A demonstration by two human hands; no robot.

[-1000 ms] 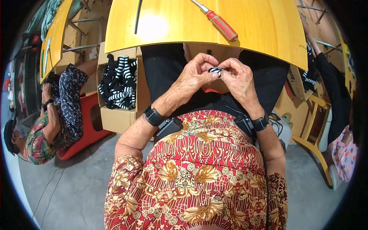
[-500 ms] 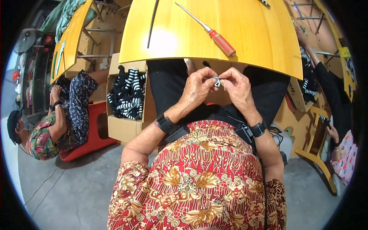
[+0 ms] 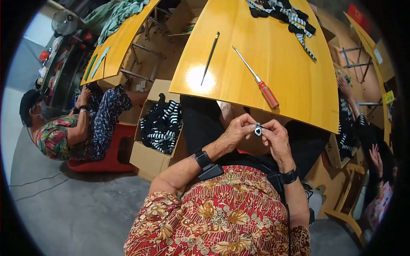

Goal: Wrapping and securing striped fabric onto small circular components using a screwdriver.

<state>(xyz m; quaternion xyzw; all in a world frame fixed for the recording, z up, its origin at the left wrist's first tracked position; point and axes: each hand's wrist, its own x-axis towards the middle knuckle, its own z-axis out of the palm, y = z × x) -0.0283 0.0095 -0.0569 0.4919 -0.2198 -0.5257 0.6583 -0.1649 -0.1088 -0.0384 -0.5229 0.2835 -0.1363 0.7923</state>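
My left hand (image 3: 236, 133) and my right hand (image 3: 276, 138) meet over my lap, just below the table's near edge. Pinched between the fingertips of both is a small black-and-white piece (image 3: 258, 129), shaped like a loop with a dark rim. Its exact kind is too small to make out. Beyond my hands, a screwdriver (image 3: 268, 94) with a red handle lies on the yellow table (image 3: 239, 91), shaft pointing away to the left. A slim dark rod (image 3: 210, 59) rests left of it.
Striped black-and-white fabric pieces (image 3: 290, 19) are heaped at the table's far side. To my left stands a cardboard box (image 3: 147, 158) holding more of them. A person on a red chair (image 3: 115, 147) sits at far left. Another person's hand (image 3: 376, 158) is raised at right.
The whole view has shifted, bringing the fabric heap into sight. Both my hands keep their pinch on the small piece, whose dark-rimmed loop now shows more. The hand at far right has lifted.
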